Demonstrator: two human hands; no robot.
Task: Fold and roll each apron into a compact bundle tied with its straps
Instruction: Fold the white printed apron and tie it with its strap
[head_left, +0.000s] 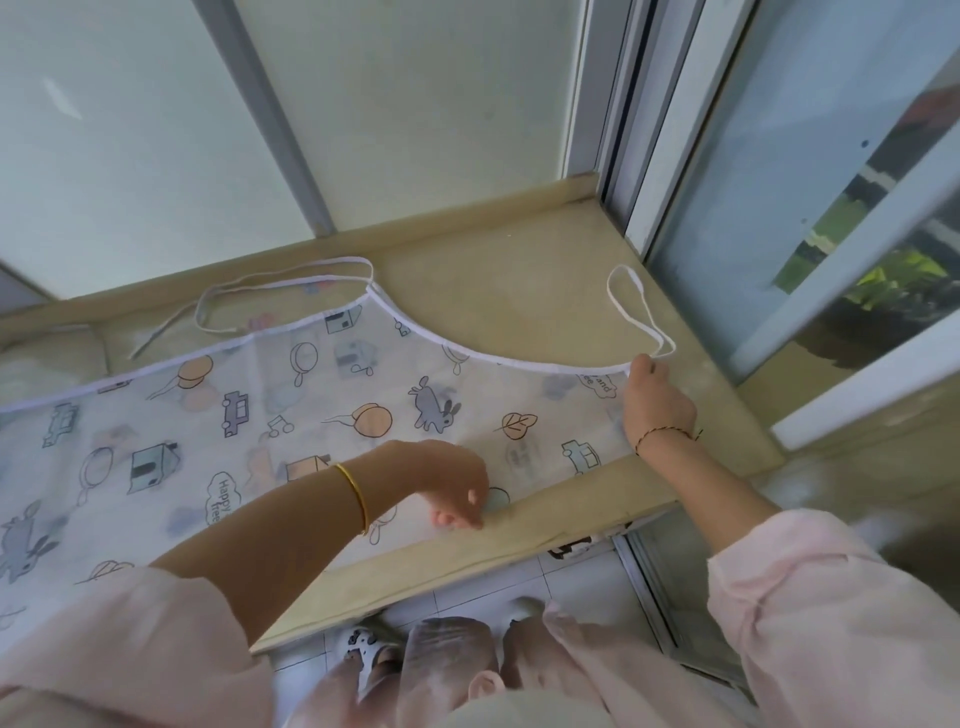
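Apron: a thin white apron (311, 405) printed with rabbits, cars, houses, leaves and peaches lies spread flat across the middle of the frame. It runs from the left edge to the right-centre, with its white-bound curved edge towards the top.
Straps: a long white waist strap (270, 291) lies in a loose loop at upper left, beyond the apron's far edge. A second white strap loop (631, 301) lies on the bare surface at upper right, joined to the apron's right corner.
Left hand: the left hand (452, 483), in the lower centre, has its fingers curled down and pinches the apron's near edge. A gold bangle (356, 496) sits on the wrist.
Right hand: the right hand (657, 402), at right-centre, grips the apron's far right corner, just where the strap loop joins. Its fingertips are hidden behind the hand. A thin thread bracelet (665, 431) circles the wrist.
Surface: a beige surface (519, 291) carries the apron; its front lip crosses the lower centre.
Surroundings: frosted panes (130, 130) fill the top left and a sliding window (779, 234) the right. Pale floor tiles (587, 577) and a patterned slipper (363, 649) show at the bottom, and pink sleeves (831, 623) fill both lower corners.
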